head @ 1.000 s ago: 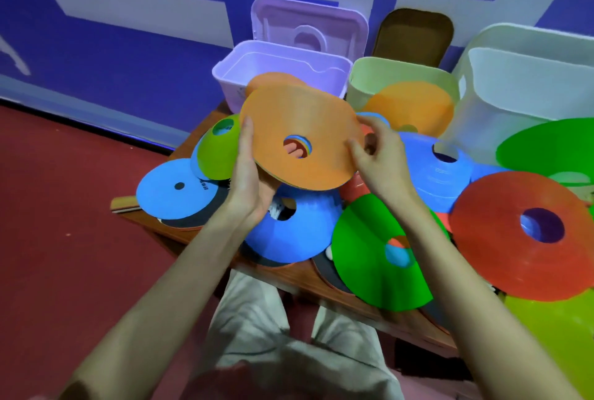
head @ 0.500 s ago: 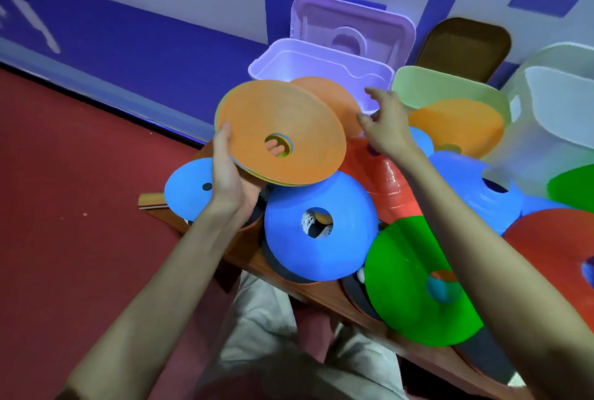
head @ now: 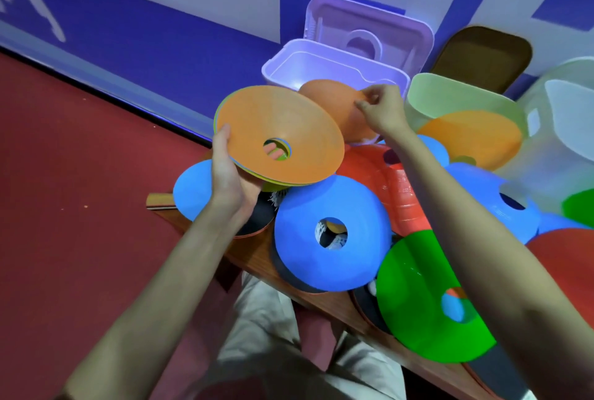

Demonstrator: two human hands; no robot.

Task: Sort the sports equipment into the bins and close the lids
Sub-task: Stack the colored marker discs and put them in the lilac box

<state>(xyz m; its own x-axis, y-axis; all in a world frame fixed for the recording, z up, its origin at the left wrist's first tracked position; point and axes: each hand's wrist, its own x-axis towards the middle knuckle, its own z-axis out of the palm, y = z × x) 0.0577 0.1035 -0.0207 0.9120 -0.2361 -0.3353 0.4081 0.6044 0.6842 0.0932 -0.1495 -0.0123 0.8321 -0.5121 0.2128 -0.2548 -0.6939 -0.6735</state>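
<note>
My left hand holds a small stack of disc cones with an orange one on top, tilted up above the table's left end. My right hand pinches the rim of a second orange cone leaning against the front of the open purple bin. On the table lie a blue cone, a stack of red cones, a green cone and more blue cones. The pale green bin holds an orange cone.
A white bin stands open at the far right, with a brown lid propped behind the green bin. The wooden table is small and crowded; its edge is by my knees. Red floor lies to the left, a blue wall behind.
My right hand let go of the held stack and reached back to the orange cone by the purple bin, now pinching its rim. My left hand keeps the stack, shifted slightly left.
</note>
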